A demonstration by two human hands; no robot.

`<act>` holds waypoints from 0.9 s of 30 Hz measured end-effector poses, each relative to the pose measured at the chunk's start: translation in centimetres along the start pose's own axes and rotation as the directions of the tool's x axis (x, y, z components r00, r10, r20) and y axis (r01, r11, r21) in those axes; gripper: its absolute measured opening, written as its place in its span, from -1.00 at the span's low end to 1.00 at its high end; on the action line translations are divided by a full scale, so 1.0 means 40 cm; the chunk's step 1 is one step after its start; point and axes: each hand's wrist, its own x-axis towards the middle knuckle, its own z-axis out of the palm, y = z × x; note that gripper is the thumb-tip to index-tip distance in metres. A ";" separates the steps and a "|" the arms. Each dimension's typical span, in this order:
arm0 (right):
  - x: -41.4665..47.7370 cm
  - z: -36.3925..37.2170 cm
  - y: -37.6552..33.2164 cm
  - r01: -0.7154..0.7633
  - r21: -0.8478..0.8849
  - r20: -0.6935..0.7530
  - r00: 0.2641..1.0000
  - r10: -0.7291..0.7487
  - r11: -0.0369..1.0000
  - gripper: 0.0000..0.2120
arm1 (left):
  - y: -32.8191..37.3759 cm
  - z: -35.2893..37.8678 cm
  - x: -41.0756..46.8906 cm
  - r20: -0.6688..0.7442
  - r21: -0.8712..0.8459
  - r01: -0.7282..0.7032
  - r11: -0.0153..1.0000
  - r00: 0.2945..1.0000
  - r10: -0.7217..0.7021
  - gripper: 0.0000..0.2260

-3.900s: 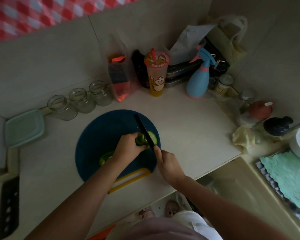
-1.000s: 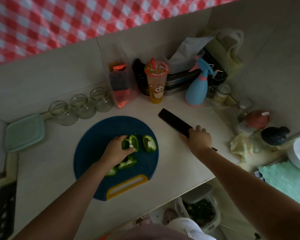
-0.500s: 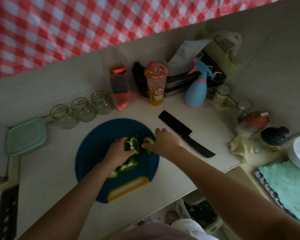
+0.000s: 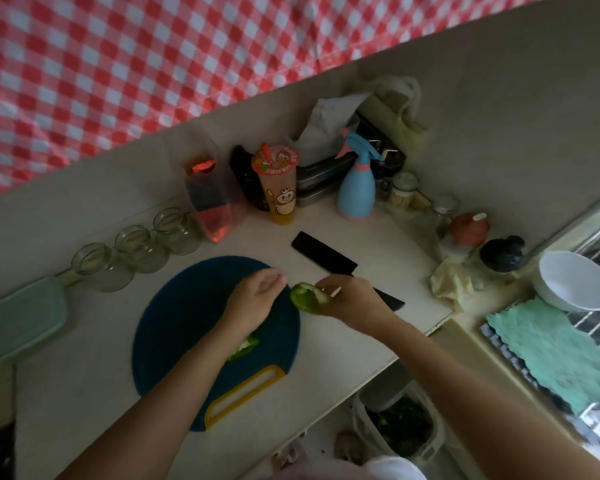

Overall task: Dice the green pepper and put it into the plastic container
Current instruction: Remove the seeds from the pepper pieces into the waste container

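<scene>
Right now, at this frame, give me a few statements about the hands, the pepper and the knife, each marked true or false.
1. The right hand holds a piece of green pepper. True.
2. The knife is gripped in the left hand. False: the knife lies flat on the counter, partly hidden behind the right hand, and the left hand is over the board without it.
3. More pepper pieces lie on the blue cutting board. True.
4. The plastic container sits on the blue cutting board. False: it is on the counter to the left of the board, apart from it.
</scene>
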 end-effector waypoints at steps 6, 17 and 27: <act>-0.125 -0.071 0.048 -0.016 0.176 -0.197 0.979 0.051 0.984 -0.77 | 0.111 0.167 -0.023 0.556 -0.593 0.522 0.613 0.816 -0.157 -0.44; -0.278 -0.079 0.193 -0.058 0.014 -0.440 0.896 0.058 0.998 -0.72 | 0.159 0.368 -0.094 0.651 -0.406 0.369 0.836 0.758 -0.018 -0.68; -0.308 -0.092 0.209 -0.400 -0.105 -0.280 0.890 0.359 0.910 -0.83 | 0.162 0.452 -0.135 0.679 -0.177 0.252 0.951 0.731 -0.067 -0.67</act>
